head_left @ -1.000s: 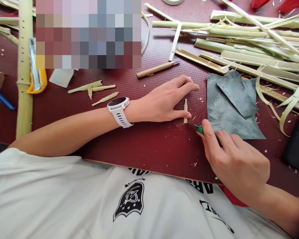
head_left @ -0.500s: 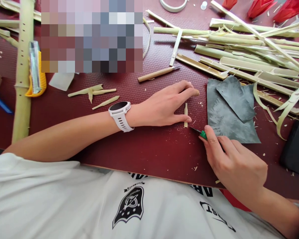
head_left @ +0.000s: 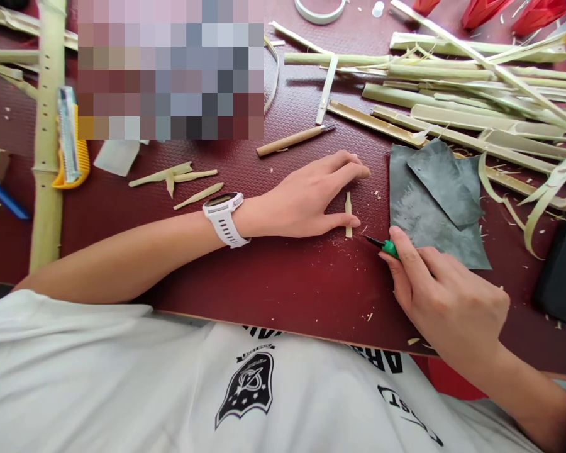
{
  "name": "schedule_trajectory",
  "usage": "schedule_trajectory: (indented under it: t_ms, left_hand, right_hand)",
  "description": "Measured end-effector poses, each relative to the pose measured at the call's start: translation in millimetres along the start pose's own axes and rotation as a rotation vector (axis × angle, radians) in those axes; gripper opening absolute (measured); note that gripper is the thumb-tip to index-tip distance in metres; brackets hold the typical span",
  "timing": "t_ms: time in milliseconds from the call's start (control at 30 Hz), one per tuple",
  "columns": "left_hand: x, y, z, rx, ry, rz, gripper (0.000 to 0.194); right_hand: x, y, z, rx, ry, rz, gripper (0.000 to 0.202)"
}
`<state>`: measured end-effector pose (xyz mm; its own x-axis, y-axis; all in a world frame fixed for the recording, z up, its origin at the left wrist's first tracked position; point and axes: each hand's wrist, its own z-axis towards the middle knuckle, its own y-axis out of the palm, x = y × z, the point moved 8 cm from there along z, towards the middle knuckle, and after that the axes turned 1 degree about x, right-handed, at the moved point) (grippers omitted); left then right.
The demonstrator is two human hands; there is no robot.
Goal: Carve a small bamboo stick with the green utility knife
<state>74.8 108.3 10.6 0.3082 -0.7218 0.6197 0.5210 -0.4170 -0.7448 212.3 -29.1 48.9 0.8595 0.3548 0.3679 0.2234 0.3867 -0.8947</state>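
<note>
My left hand [head_left: 318, 195], with a white watch on its wrist, lies over the dark red tabletop [head_left: 273, 283]. Its fingers stretch out and its thumb is apart from them, with the thumb tip at a small pale bamboo sliver [head_left: 348, 214]. That sliver has a narrowed neck near its far end. Closed round the green handle of a slim craft knife [head_left: 387, 247] is my right hand [head_left: 446, 296]. The knife's thin dark tip points left, just short of the sliver's near end. Fine shavings are scattered around both.
Grey sandpaper [head_left: 408, 214] lies beyond my right hand, a black phone [head_left: 561, 274] to its right. Bamboo strips [head_left: 453, 72] fill the back right. Cut slivers [head_left: 198, 195], a brown stick-shaped tool [head_left: 292, 139], a yellow utility knife [head_left: 78, 148] and a bamboo pole [head_left: 47, 207] lie leftward.
My right hand has drawn the knife slightly back from the sliver, and more of its green handle shows. The left hand keeps its pose; the view has shifted a little.
</note>
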Motion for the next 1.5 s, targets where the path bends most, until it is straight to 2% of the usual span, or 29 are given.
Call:
schedule_trajectory:
  t_ms: [567, 1000, 1500]
  left_hand:
    - [-1, 0.0, -1, 0.007, -0.003, -0.003, 0.059]
    - [-1, 1.6, 0, -0.006, -0.005, -0.027, 0.061]
    - [0, 1.4, 0, -0.033, 0.002, -0.049, 0.056]
  right_hand:
    - [-7, 0, 11, -0.019, -0.057, -0.005, 0.053]
    - [-24, -22, 18, -0.061, -0.172, -0.123, 0.054]
    - [-26, -23, 14, -0.052, -0.158, -0.127, 0.046]
